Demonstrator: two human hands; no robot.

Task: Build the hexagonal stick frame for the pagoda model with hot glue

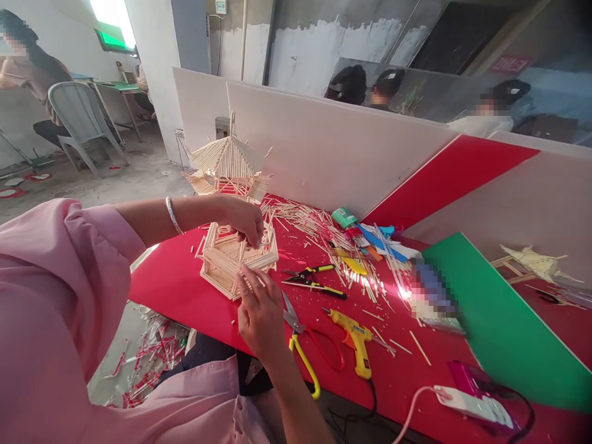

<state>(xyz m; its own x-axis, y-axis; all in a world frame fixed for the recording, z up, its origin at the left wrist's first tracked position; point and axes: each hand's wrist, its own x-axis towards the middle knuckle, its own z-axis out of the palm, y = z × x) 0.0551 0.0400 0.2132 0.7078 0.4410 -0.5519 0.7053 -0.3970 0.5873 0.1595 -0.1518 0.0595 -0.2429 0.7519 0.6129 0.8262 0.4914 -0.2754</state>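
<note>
1. Head view: the stick frame (219, 262), an open six-sided structure, stands on the red table (160, 287) close to its near edge, with a roofed stick model (229, 157) just behind it.
2. The left hand (247, 223) reaches across over the frame's far side, fingers curled downward and drawn close together; whether they pinch a stick cannot be told.
3. The right hand (261, 305) has its fingers fairly straight and slightly spread, the tips at the near rim, not wrapped around it.
4. Good handling probably means light steadying from the right fingertips and a left wrist kept clear of the walls; thin sticks could shift or snap under a hard push.
5. The frame sits upright, opening upward, one corner toward the person. Its longest span seems to run left to right, though the angle leaves this unsure.
</note>
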